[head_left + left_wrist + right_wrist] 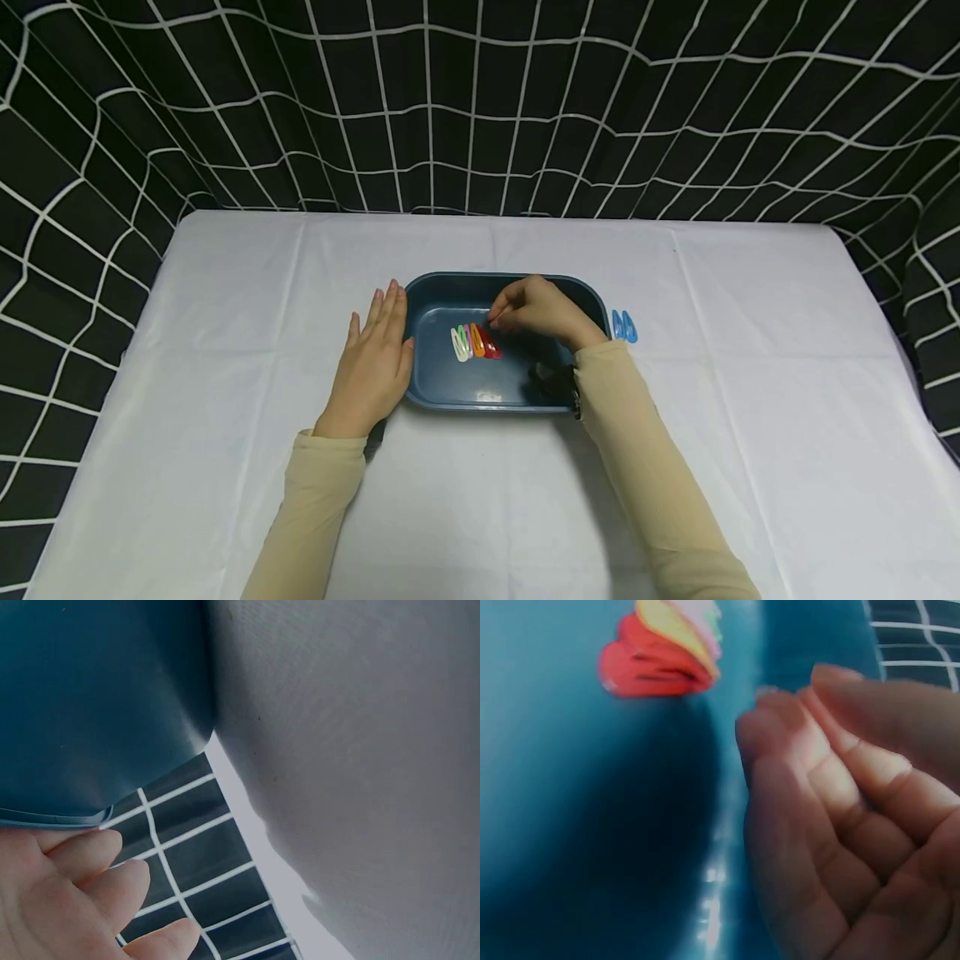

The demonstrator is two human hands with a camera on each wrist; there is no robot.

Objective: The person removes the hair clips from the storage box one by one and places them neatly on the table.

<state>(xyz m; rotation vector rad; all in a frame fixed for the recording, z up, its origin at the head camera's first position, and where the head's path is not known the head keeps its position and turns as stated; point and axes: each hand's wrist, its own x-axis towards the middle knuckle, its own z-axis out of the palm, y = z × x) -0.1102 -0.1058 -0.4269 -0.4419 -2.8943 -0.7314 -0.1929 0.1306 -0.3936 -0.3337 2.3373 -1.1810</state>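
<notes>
A blue-grey tray (450, 392) stands on the white cloth. In it lies a row of snap hair clips: white (459, 345), green, purple, orange (477, 340) and red (490, 343). My left hand (373, 367) lies along the tray's left wall with its fingers extended; in the left wrist view its fingertips (112, 885) show beside the rim. Over the tray, my right hand (542, 312) is loosely curled, thumb and fingertips close together just right of the red clips. The right wrist view shows no clip between those fingers (840, 772).
Two blue hair clips (624, 326) lie on the cloth just outside the tray's right wall. White cloth (750, 417) covers the table. Black sheeting with white netting (480, 108) rises behind the table and at both sides.
</notes>
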